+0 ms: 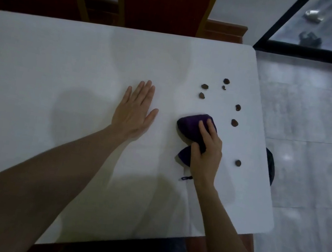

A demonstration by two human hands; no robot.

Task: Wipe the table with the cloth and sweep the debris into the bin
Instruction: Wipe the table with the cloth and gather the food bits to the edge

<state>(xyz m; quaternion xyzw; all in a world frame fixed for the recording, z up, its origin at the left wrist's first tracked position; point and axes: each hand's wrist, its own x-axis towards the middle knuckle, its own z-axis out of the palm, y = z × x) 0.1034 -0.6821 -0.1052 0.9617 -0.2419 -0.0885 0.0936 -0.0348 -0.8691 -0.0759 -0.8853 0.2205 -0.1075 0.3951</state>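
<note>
I'm mid-wipe: right hand (206, 153) clamps cloth (190, 125), left hand (135, 111) spread flat on table (41, 65). Next, I reckon, push debris (234, 122) rightward to bin (270, 166) at the edge.

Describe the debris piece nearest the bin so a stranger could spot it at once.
Start at the white table and follow its right edge to the dark bin peeking out below it. Just left of that sits one small brown piece, level with the right hand gripping the purple cloth. It lies alone, nearest the person; the other pieces lie farther away.
</note>
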